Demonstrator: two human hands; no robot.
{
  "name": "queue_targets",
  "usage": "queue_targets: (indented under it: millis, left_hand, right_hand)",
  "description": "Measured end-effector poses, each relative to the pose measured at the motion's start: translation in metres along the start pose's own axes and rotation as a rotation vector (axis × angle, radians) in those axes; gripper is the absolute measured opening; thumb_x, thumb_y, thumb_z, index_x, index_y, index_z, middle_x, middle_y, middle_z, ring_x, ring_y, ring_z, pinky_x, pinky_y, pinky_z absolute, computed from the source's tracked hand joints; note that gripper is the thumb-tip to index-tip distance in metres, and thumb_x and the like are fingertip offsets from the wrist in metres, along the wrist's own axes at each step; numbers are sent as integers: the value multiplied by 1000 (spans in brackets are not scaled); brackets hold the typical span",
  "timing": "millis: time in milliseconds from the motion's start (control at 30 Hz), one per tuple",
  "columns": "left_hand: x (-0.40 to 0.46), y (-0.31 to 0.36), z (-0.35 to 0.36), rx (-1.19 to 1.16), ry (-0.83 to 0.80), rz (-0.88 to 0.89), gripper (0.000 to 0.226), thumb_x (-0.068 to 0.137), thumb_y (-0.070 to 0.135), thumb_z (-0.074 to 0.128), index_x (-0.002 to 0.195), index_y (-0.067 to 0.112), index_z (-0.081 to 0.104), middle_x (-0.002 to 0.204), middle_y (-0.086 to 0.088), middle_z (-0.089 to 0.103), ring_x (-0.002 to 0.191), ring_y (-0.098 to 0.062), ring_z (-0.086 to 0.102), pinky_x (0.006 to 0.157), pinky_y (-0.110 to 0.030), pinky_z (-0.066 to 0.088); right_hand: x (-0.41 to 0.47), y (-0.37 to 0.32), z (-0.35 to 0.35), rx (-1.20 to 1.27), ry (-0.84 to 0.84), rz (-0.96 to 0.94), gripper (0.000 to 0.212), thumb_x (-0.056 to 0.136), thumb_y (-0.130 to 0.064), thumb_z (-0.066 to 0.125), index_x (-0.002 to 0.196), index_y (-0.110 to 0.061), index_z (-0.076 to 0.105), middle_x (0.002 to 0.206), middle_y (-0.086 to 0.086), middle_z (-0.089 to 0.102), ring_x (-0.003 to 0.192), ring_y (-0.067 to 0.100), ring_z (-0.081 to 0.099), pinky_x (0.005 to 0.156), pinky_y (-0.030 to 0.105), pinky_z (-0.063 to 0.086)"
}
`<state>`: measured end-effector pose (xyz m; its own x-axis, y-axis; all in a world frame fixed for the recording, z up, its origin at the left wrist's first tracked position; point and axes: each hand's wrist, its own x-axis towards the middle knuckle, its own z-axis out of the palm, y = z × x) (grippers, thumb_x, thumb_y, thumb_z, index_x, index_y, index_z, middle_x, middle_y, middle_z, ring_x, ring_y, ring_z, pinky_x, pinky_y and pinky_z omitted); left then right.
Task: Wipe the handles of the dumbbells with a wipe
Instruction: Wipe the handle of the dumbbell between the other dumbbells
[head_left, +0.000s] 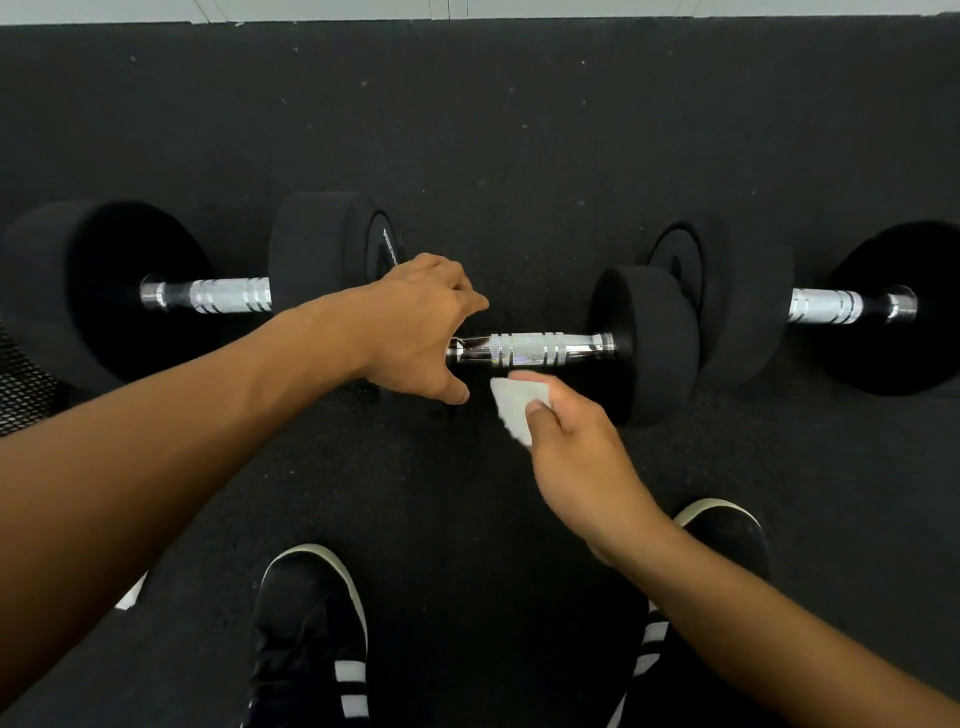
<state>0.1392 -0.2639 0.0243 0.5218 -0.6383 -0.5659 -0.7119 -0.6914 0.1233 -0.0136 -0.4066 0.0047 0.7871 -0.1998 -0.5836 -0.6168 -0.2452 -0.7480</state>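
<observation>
Three black dumbbells with chrome handles lie on the floor. The small middle dumbbell (644, 343) is nearest, its handle (530, 349) running left to right. My left hand (415, 327) is clasped over its left end and hides that weight; thumb on the near side, fingers on the far side. My right hand (576, 457) pinches a folded white wipe (511, 405) just in front of the handle, a small gap away from it. A larger left dumbbell (104, 291) shows its handle (218, 295). The right dumbbell (893, 306) shows its handle (826, 305).
Black rubber flooring (519, 130) runs to a white wall base (467, 8) at the top. My two black shoes with white stripes (311, 623) stand just below the hands. A black mesh object (21, 379) sits at the left edge, and a white scrap (130, 592) lies on the floor.
</observation>
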Motion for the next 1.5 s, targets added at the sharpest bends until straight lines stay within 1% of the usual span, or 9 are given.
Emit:
queue_targets:
  millis: [67, 133, 267, 433, 533, 767, 1033, 1200, 1500]
  left_hand:
    - [0, 1, 0, 2, -8, -3, 104, 77, 65, 70, 158, 17, 26, 154, -4, 32, 146, -25, 20, 120, -36, 22]
    - [-1, 2, 0, 5, -14, -3, 102, 77, 66, 70, 157, 17, 28, 153, -3, 32, 146, -24, 20, 119, -35, 23]
    - [-3, 3, 0, 15, -16, -3, 102, 77, 67, 68, 157, 16, 30, 150, -2, 33, 145, -23, 21, 119, -33, 23]
    - [-5, 5, 1, 15, -6, 0, 98, 77, 67, 67, 155, 17, 34, 151, -3, 31, 146, -23, 18, 120, -33, 20]
    - [-6, 5, 1, 17, -8, -1, 97, 78, 65, 68, 156, 19, 32, 153, -2, 29, 148, -23, 16, 122, -35, 19]
    - [-3, 4, 0, 42, -19, 0, 97, 79, 65, 67, 156, 18, 32, 154, -3, 29, 147, -26, 17, 122, -38, 22]
    - [-3, 3, 1, 44, -17, 3, 97, 79, 66, 67, 156, 20, 32, 153, -3, 29, 146, -25, 18, 121, -37, 22]
    - [0, 5, -2, 61, -42, -5, 96, 79, 66, 67, 156, 20, 32, 154, -4, 29, 146, -26, 19, 120, -36, 22]
    - [-2, 7, -4, 71, -39, -4, 94, 78, 67, 67, 154, 21, 37, 152, -4, 31, 146, -26, 20, 119, -37, 23]
  right_hand:
    - [9, 3, 12, 558, 3, 361, 41, 108, -11, 42, 147, -22, 46, 133, 9, 59, 116, 20, 62, 101, 37, 55]
    - [19, -3, 21, 941, 31, 501, 38, 106, -2, 42, 143, -8, 46, 130, 17, 60, 120, 30, 62, 109, 46, 50]
    - [35, -21, 30, 1117, 88, 485, 27, 104, 6, 37, 105, -8, 60, 114, 19, 68, 110, 32, 67, 108, 48, 49]
    - [40, -14, 34, 1213, 69, 468, 33, 104, 4, 38, 131, 0, 55, 123, 25, 67, 114, 36, 67, 107, 50, 50]
    - [43, -8, 24, 1332, 193, 452, 32, 102, 7, 40, 129, -1, 56, 124, 25, 67, 116, 39, 67, 104, 52, 53]
    - [42, -5, 18, 1341, 359, 451, 23, 103, 6, 39, 99, -5, 58, 116, 25, 68, 113, 38, 67, 105, 52, 52]
    - [51, 2, 24, 1350, 388, 383, 37, 107, -2, 40, 142, -6, 49, 131, 19, 64, 121, 33, 64, 109, 48, 50]
    - [47, 5, 41, 1143, 199, 344, 29, 109, -4, 37, 123, -13, 60, 126, 11, 66, 122, 26, 64, 112, 45, 47]
    - [56, 4, 39, 1036, -70, 342, 29, 105, 2, 40, 126, -3, 60, 129, 19, 67, 121, 31, 65, 109, 44, 50]
